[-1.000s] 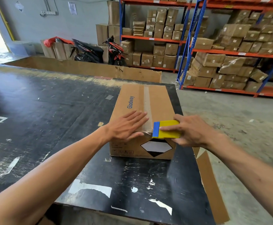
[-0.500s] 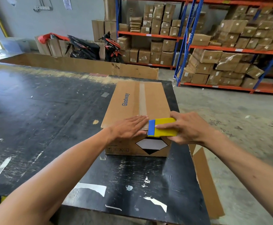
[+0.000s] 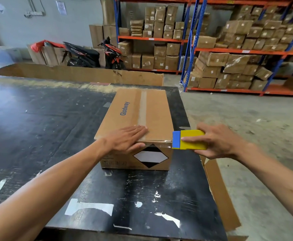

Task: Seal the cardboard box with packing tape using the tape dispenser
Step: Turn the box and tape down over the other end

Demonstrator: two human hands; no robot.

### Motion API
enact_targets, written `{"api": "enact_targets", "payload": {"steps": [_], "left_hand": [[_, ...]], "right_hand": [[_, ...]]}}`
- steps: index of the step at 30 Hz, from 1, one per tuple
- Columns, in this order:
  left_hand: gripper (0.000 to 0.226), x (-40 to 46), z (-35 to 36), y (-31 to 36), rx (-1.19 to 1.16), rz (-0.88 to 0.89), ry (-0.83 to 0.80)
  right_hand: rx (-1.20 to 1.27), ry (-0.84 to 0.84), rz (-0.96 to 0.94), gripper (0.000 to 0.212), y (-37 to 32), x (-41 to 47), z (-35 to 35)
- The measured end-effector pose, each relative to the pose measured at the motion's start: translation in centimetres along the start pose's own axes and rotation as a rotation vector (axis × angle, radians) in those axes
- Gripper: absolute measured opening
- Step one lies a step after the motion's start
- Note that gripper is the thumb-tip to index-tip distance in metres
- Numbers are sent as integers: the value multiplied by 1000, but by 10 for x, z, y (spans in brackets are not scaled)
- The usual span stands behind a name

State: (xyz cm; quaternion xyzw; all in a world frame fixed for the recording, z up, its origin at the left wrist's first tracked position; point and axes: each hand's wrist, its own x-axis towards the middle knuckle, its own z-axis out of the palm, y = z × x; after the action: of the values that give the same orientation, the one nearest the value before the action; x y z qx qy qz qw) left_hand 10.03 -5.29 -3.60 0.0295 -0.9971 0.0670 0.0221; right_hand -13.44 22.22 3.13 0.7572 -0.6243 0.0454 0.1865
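Note:
A closed brown cardboard box [image 3: 156,115] marked "Glodway" lies on the black table [image 3: 43,122], with a strip of clear tape [image 3: 142,106] running down its top seam. My left hand [image 3: 125,139] lies flat on the near end of the box top, fingers over the tape, thumb on the front face. My right hand [image 3: 219,140] grips a yellow and blue tape dispenser [image 3: 189,140] just off the box's near right corner, its blue end touching the corner.
A cardboard sheet [image 3: 218,192] leans along the table's right edge, another [image 3: 83,73] stands behind the table. Tape scraps [image 3: 88,206] stick to the tabletop. Shelves of boxes [image 3: 238,49] and a parked motorbike [image 3: 93,54] are beyond; concrete floor lies right.
My right hand has carried the dispenser rightward from the middle of the box's near edge to its right corner. My left hand stays pressed on the box top.

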Motion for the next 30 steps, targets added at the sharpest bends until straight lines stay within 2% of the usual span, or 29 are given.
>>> {"api": "enact_targets", "payload": {"steps": [6, 11, 14, 23, 30], "left_hand": [[80, 50, -9, 43, 56, 72, 179], [76, 64, 8, 50, 34, 55, 72], [80, 52, 9, 36, 17, 76, 52], [84, 33, 11, 13, 7, 140, 142], [85, 34, 11, 14, 15, 126, 120]], "right_hand": [[47, -1, 18, 51, -2, 5, -3], [13, 44, 44, 55, -5, 3, -1], [70, 41, 76, 47, -15, 7, 6], [101, 56, 45, 52, -23, 16, 15], [37, 65, -15, 48, -7, -6, 7]]}}
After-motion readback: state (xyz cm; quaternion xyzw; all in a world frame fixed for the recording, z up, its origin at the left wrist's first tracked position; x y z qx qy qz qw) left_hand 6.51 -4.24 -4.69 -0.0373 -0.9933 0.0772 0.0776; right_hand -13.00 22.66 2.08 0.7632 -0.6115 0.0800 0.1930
